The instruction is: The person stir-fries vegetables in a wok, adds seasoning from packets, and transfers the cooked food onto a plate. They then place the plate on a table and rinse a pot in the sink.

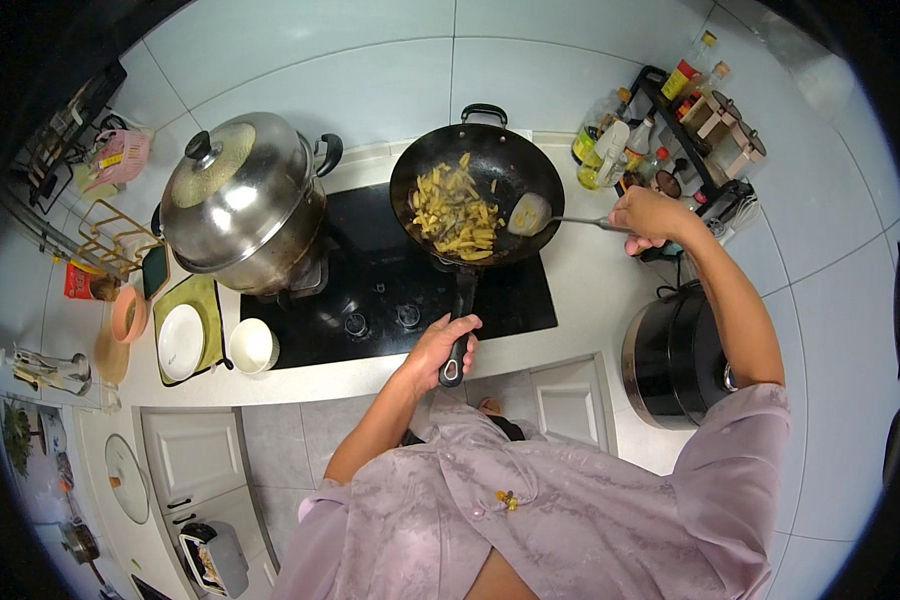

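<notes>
My left hand (439,349) is closed around the black handle (463,300) of a dark wok (529,165) on the right side of the cooktop. Yellow cut strips of food, mixed with darker pieces, lie in the left half of the wok (457,214). My right hand (649,217) grips the far end of a metal spatula (529,215), to the right of the wok. The spatula's blade rests inside the wok at its right side, with a few yellow bits on it.
A lidded steel pot (244,202) stands on the black glass cooktop (375,300) at left. A white bowl (254,346) and a white plate (181,342) sit left of the knobs. Bottles (604,154) and a black rack (671,124) stand at right, above a large black lidded cooker (675,360).
</notes>
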The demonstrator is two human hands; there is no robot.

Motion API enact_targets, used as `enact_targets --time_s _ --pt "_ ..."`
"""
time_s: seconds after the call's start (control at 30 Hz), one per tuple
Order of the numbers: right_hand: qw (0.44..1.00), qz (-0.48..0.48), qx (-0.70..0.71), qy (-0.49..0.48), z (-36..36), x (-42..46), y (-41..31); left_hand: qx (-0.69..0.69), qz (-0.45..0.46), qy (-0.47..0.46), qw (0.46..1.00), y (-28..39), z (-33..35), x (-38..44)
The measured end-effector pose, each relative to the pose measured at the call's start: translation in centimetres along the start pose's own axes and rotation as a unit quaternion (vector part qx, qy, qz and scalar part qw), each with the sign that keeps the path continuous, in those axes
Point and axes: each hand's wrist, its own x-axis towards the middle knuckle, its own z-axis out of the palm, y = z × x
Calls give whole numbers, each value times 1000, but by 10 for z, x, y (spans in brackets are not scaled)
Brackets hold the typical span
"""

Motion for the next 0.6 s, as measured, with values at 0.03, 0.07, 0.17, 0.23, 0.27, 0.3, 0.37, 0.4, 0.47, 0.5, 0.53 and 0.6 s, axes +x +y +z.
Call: enact_targets --time_s 0.03,0.07,0.17,0.23,0.27,0.3,0.37,0.4,0.47,0.5,0.53,0.6 --pt "998 22 44 -47 -5 8 6 8 -1 1 1000 1 1 0" --pt "991 43 88 -94 -5 15 10 16 -2 2 1000 2 3 -1" --pt "980 35 174 -94 38 38 5 32 -5 9 999 4 6 -3" --pt "952 23 295 -84 83 52 2 38 -7 9 999 4 7 -3" --pt "946 13 315 -74 99 57 5 45 -5 9 999 5 8 -2" --pt "940 1 336 -67 114 62 6 53 -3 12 999 7 9 -4" --pt "926 -8 372 -60 135 60 12 54 -8 17 998 7 9 -8" --pt "920 -7 388 -57 140 56 15 51 -12 16 999 8 9 -8" --pt "908 -7 416 -50 144 46 24 45 -10 15 999 10 11 -7" --pt "903 -5 427 -41 144 40 24 42 -5 17 999 8 10 -7" --pt "899 -2 437 -32 143 32 24 40 1 18 999 7 9 -7" --pt "893 2 449 -10 139 18 24 28 -9 14 999 5 6 -3"
